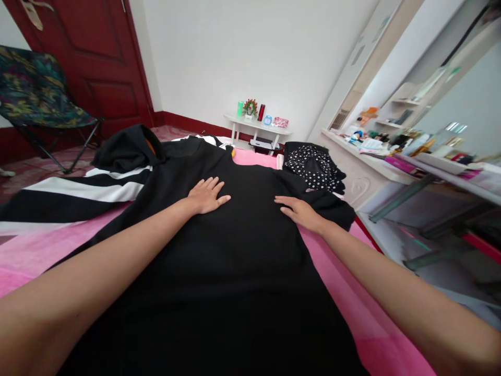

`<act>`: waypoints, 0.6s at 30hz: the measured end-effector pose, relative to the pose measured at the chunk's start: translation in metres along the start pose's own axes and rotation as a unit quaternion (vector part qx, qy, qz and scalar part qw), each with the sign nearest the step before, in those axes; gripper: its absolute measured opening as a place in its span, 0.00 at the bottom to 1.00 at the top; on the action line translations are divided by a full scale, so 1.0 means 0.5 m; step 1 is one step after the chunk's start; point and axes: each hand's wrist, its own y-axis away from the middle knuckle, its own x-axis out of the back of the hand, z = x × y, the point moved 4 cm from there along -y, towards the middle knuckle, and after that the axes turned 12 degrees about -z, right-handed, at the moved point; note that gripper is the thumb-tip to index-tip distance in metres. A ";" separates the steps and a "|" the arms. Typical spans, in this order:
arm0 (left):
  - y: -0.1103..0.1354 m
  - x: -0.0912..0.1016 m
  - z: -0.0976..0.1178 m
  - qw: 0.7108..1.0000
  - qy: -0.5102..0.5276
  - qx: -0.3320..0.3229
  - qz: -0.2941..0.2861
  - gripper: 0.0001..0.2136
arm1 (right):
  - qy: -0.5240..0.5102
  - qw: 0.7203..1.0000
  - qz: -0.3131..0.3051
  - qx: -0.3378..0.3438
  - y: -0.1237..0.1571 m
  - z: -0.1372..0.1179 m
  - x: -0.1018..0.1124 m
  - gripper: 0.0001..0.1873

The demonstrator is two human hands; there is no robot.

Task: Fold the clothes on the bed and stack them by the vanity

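Note:
A black short-sleeved garment [242, 250], perhaps a dress or long top, lies spread out over a pink bed cover [344, 282]. Its neckline points away from me and its lower part runs out of the bottom of the view. My left hand [206, 195] rests flat on the chest of the garment, fingers spread. On the other side, my right hand [300, 211] lies with fingers stretched out at the garment's right edge, below the sleeve. Neither hand grips the cloth.
Black-and-white striped clothing [78, 190] and a black hood-shaped piece [125, 149] lie at the left. A polka-dot garment [313, 169] sits at the far right. Beyond are a small white table [254, 124], a folding chair [43, 91] and a cluttered dressing table [391, 151].

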 end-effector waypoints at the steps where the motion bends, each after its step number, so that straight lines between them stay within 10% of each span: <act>1: 0.003 -0.002 0.001 1.000 0.002 0.000 0.004 0.39 | -0.025 0.999 0.032 0.020 0.040 -0.009 0.009 0.20; 8: 0.001 -0.006 0.003 1.000 0.005 0.000 0.028 0.39 | -0.105 0.992 0.061 0.018 0.217 -0.068 0.010 0.10; 18: -0.002 -0.009 0.003 0.999 -0.018 0.000 0.037 0.39 | 0.111 0.992 0.000 -0.059 0.168 -0.101 -0.009 0.07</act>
